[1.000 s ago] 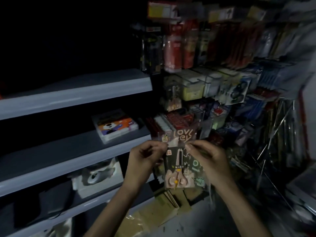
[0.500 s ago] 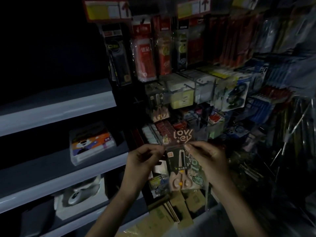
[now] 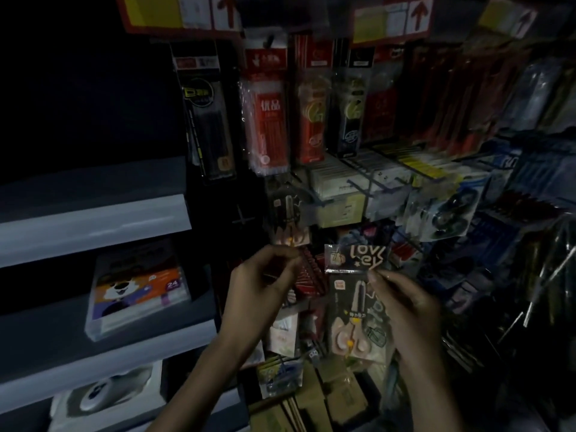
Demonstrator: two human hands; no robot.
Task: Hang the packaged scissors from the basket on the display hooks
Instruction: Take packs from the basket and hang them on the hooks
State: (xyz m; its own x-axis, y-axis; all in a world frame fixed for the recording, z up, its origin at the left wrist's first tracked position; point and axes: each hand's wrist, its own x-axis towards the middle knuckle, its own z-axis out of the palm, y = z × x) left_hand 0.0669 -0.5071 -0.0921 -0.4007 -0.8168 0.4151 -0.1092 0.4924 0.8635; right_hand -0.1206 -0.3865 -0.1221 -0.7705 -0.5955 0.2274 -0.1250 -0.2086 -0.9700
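Note:
In the dim head view my right hand (image 3: pixel 405 310) pinches a clear packaged pair of pink-handled scissors (image 3: pixel 350 319) by its right edge, just under the "lovey" header card (image 3: pixel 357 258). The pack hangs upright in front of the display. My left hand (image 3: pixel 260 288) is a little to the left of the pack and apart from it, fingers curled with nothing visible between them. Above my left hand, a similar scissors pack (image 3: pixel 288 219) hangs on a display hook. No basket is in view.
Hooks with red and black pen packs (image 3: pixel 268 120) fill the upper display, with boxed goods (image 3: pixel 343 185) below them. Grey shelves (image 3: pixel 93 219) on the left carry a flat cartoon-print box (image 3: pixel 137 285). Bare wire hooks (image 3: pixel 542 291) stick out on the right. Cardboard packs (image 3: pixel 311 397) lie below my hands.
My left hand has let go of the pack's top left corner and moved left. The right hand now holds the pack alone, slightly further right. The view has tilted up toward the display.

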